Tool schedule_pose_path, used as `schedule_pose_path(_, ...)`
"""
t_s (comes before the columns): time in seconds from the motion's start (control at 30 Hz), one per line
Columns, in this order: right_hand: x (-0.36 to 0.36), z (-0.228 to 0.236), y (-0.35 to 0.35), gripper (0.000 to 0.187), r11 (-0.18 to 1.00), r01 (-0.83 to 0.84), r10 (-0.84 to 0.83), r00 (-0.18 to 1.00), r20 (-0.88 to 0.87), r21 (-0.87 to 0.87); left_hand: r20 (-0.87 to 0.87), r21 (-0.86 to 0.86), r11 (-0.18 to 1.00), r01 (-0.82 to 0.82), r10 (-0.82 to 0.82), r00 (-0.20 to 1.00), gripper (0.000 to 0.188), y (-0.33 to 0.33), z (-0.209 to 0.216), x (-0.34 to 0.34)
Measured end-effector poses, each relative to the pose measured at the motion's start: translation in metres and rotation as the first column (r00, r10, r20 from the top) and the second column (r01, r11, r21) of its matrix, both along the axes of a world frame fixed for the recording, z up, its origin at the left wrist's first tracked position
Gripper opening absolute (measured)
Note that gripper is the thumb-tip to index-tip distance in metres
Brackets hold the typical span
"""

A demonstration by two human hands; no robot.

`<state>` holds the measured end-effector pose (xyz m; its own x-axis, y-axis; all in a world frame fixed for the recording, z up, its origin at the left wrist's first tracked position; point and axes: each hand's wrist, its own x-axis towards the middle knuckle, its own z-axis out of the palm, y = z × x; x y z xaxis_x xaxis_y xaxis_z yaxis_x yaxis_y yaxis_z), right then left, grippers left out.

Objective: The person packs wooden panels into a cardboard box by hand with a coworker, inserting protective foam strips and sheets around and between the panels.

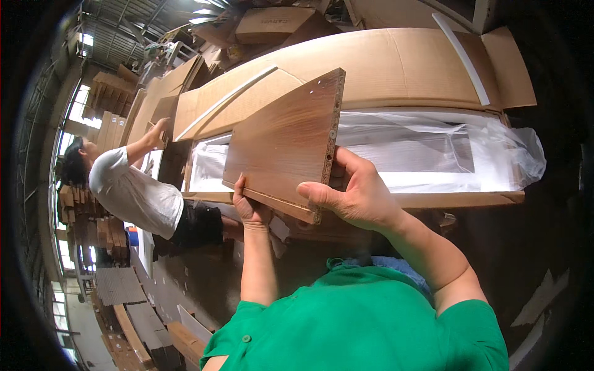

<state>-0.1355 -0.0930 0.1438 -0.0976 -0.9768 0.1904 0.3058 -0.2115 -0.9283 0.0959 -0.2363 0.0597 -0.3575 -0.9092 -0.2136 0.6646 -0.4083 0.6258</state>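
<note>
A brown wood-grain panel [284, 139] is held up tilted in front of me, with small holes along its right edge. My left hand [250, 207] grips its lower left part, thumb on the face and the other fingers behind. On the lower right corner, my right hand [356, 191] has its thumb near the front and its fingers behind the edge, partly hidden. Beyond the panel lies a long open cardboard box [433, 199], lined with white foam and clear plastic film [526, 154] around a wrapped board.
White foam strips [461, 59] lie on the raised box flap [371, 68]. To the left, a person in a white shirt [136, 191] reaches toward a cardboard piece. Stacks of boards [111, 232] stand farther left, and a cardboard carton [272, 25] sits at the back.
</note>
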Motion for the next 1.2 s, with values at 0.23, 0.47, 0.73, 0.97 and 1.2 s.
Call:
schedule_pose_path(0.23,-0.013,-0.028,0.009,0.041,0.999,0.042,-0.042,0.996,-0.075,0.0,0.045,0.084,0.996,0.007,-0.01,0.999,0.038,-0.001,-0.02,0.01)
schedule_pose_path(0.47,-0.088,-0.144,-0.001,0.033,0.765,0.16,-0.295,0.948,0.119,0.623,0.24,0.07,0.991,0.112,-0.126,0.963,0.027,0.04,-0.043,-0.024)
schedule_pose_path(0.73,-0.159,-0.207,0.015,0.048,0.58,0.691,-0.281,0.667,-0.69,0.431,0.051,0.289,0.905,0.313,-0.341,0.939,0.043,0.079,-0.065,-0.085)
schedule_pose_path(0.97,-0.193,-0.229,0.033,0.052,0.511,0.759,-0.39,0.624,-0.677,0.404,-0.002,0.508,0.856,0.094,-0.107,0.994,0.043,0.062,-0.071,-0.125)
schedule_pose_path(1.2,-0.228,-0.312,0.028,0.058,0.557,0.776,-0.377,0.553,-0.743,0.295,-0.037,0.453,0.877,0.158,-0.159,0.987,0.052,0.059,-0.068,-0.121)
